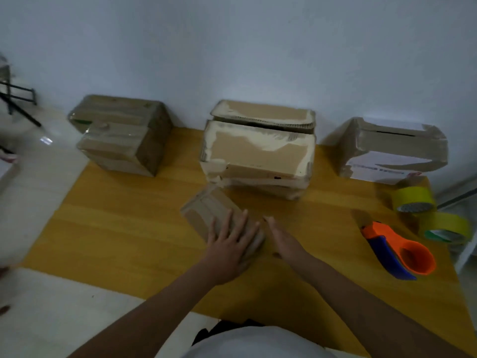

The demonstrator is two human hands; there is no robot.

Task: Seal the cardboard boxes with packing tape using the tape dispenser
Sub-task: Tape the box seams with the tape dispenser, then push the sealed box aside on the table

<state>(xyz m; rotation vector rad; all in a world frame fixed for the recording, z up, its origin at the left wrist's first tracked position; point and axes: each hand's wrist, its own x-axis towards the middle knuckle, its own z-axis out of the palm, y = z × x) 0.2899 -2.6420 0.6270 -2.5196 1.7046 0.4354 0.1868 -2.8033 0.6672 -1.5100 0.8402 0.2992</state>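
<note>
While lying flat on yellow mat (108,228), small cardboard box (206,210) runs long axis from far-left to near-right, near end under left hand (229,250). L fingers straight & spread, pressing on top. Right hand (280,240) just beside box's near-right end, fingers straight, edge-on, holding nothing. Behind: taped box (121,133) far left, mid box (258,148) w/ flaps gaping, white box (392,151) right. Tape dispenser (397,248) well right, orange nose pointing far-left, long axis diagonal; two yellow tape rolls (415,198) near it.
</note>
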